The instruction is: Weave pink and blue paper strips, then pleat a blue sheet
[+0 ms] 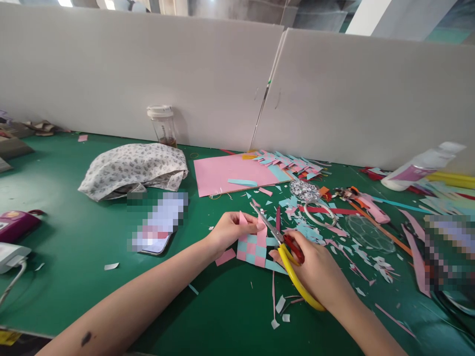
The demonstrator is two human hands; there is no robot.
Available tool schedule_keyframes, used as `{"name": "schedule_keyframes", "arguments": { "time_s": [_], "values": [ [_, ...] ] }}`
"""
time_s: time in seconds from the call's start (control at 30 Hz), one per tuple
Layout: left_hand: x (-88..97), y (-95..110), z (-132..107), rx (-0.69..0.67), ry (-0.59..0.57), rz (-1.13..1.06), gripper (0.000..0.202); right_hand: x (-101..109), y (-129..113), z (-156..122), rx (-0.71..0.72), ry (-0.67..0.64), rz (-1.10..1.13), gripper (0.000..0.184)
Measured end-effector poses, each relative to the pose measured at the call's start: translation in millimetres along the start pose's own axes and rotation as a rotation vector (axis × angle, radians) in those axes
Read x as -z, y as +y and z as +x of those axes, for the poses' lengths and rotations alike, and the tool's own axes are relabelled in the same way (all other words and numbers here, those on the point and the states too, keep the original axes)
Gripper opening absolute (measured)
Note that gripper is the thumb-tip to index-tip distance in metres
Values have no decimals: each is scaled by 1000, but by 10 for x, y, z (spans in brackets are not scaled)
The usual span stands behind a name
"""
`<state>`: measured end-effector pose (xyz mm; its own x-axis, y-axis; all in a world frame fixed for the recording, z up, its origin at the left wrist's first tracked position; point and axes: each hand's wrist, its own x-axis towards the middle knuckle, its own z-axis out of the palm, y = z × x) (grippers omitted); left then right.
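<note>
Head camera view, looking down over a green table (pixel 92 287) with both bare forearms reaching in from the bottom edge.

Left hand (pixel 226 231) sits near the middle of the frame. Its thumb and fingertips are pinched narrowly on the upturned end of a pink strip (pixel 243 219). That strip rises from a small woven paper mat (pixel 254 252), a checkerboard of pink and light blue squares that lies flat on the table between the two hands.

Right hand (pixel 317 272) is just right of the mat, with its fingers curled through the yellow handles of a pair of scissors (pixel 282 244). The blades point up and to the left, and their tips reach close beside the pinched strip. The blades look nearly together, and whether they touch the paper cannot be told.

Paper scraps (pixel 367 267) in pink, blue and white are scattered to the right of the hands. Behind the mat lies a pink sheet (pixel 218 174), with a heap of pink and blue strips (pixel 289 163) at its right edge. A floral cloth (pixel 135 168) is bunched to the left, and a lidded plastic cup (pixel 162 126) stands behind it. A blurred-out phone (pixel 158 230) lies left of the left hand. White partition boards (pixel 148 74) wall off the far side.
</note>
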<state>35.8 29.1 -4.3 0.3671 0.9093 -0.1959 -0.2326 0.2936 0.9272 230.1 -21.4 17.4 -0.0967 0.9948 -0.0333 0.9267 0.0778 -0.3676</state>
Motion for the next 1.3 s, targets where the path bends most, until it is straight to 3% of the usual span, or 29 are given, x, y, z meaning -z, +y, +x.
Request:
{"name": "schedule_keyframes", "arguments": {
  "time_s": [0.2,0.37,0.5,0.87,1.3],
  "values": [
    [-22,23,-25,0,15,3,25,63,13,7,-60,46,139,38],
    [-14,22,-24,-17,17,9,29,60,-8,-44,-8,96,-74,48],
    [1,-3,-12,-42,-3,27,30,9,-59,-70,37,63,-163,52],
    [-19,-11,-15,-64,26,16,29,-54,-71,-82,99,128,-227,48],
    [-8,-27,-2,-83,19,19,31,-61,-62,-73,61,94,-201,48]
  ]
}}
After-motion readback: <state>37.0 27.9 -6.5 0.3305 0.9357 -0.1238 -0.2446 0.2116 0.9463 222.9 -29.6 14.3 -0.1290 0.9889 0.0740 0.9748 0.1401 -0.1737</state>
